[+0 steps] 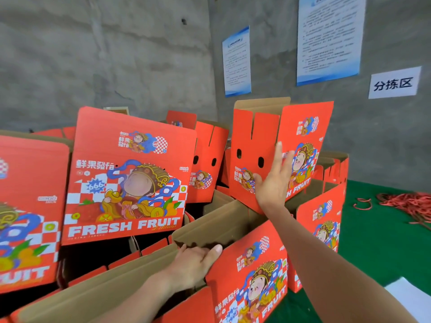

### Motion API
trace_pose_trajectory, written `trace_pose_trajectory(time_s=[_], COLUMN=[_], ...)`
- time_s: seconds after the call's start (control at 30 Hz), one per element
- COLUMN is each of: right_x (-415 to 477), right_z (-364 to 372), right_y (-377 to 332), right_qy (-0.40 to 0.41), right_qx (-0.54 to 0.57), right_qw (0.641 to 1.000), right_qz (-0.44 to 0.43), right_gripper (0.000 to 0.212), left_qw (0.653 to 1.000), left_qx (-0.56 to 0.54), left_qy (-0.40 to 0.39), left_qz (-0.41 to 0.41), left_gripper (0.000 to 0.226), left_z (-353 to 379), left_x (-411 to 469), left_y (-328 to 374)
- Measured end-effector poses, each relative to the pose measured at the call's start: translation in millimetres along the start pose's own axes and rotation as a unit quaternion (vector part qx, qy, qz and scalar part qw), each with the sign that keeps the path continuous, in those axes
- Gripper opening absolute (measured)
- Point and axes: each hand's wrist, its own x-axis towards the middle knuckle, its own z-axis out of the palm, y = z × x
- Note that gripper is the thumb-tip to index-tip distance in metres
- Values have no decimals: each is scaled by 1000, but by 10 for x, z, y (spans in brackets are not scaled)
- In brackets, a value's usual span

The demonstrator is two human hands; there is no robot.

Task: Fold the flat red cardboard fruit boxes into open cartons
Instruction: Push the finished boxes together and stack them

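Several red "FRESH FRUIT" cartons, folded open, are piled against a grey wall. One carton [258,141] stands highest, tilted, with its brown flaps up. My right hand [274,176] lies flat against its red side, fingers straight and spread. Nearest me is another open carton [251,266], its brown inside showing. My left hand [196,259] grips the top edge of this carton's wall, thumb on the outside and fingers hidden inside.
A big carton face [130,176] leans at the left, with more cartons behind and beside it. Green matting [373,241] covers the floor at right, with a heap of red cords [410,203]. Printed notices [328,38] hang on the concrete wall.
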Motion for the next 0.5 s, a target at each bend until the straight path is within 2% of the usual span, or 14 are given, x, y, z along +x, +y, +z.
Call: trace_pose_trajectory(time_s=[0.13, 0.3, 0.5], right_x=[67, 62, -72], right_z=[-105, -165, -130], right_y=[7, 84, -67], right_qy=[36, -31, -31], right_qx=[59, 26, -46], right_qw=[996, 995, 998], right_qz=[65, 90, 33], right_gripper=[100, 90, 89], left_qw=[1000, 1000, 999], left_qx=[5, 21, 26], left_qy=[-3, 2, 20], left_qz=[4, -2, -5], left_gripper=[51, 59, 57], left_z=[-9, -9, -13], left_x=[-34, -17, -14], left_y=[28, 41, 40])
